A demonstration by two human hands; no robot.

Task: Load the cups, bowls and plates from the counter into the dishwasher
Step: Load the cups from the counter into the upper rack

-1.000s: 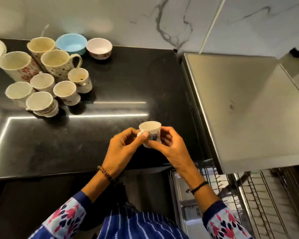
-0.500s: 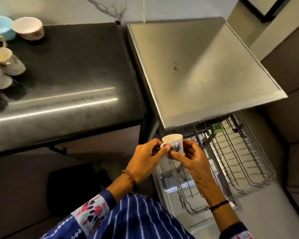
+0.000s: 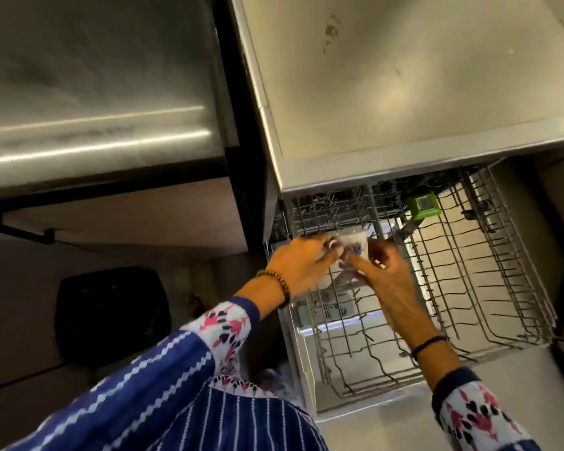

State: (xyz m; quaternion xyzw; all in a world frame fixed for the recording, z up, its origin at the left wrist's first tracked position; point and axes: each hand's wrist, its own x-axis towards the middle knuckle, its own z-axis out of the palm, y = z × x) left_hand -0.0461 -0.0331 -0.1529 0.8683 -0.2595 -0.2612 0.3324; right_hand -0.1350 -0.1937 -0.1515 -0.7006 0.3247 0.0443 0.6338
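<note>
Left hand (image 3: 302, 262) and right hand (image 3: 383, 278) were both on the small white cup (image 3: 355, 247), each closed on it from its own side: left fingers wrapped the cup's left flank, right thumb and fingertips pinched the right. The cup carried a blue mark on the side facing the camera. Motion blur around it; could not tell whether the rim pointed up or down, or whether the base touched wire.

Landmark: the pulled-out dishwasher rack (image 3: 469, 288). The cup sat over the rack's back-left corner, just in front of the steel dishwasher top (image 3: 404, 92) that overhung the rear of the rack. Both wrists crossed over the rack's left half. The rest of the rack showed bare tines, nothing loaded that I could see. A green plastic clip (image 3: 422, 205) sat at the rack's back edge, right of the cup, apart from it. The open dishwasher door (image 3: 372, 428) lay below the rack's front edge.

Left of the rack: the dark surface (image 3: 95, 92) with light streaks reflected on it, its front edge well apart from the hands. No dishes were visible on the part in frame. Below it, left of the rack, a dark bin-like shape (image 3: 111, 317) on the floor, too dim to identify.

Beaded bracelet (image 3: 275, 283) on the left wrist, dark band (image 3: 427, 345) on the right. Patterned blue sleeves (image 3: 228, 323) on both arms.
</note>
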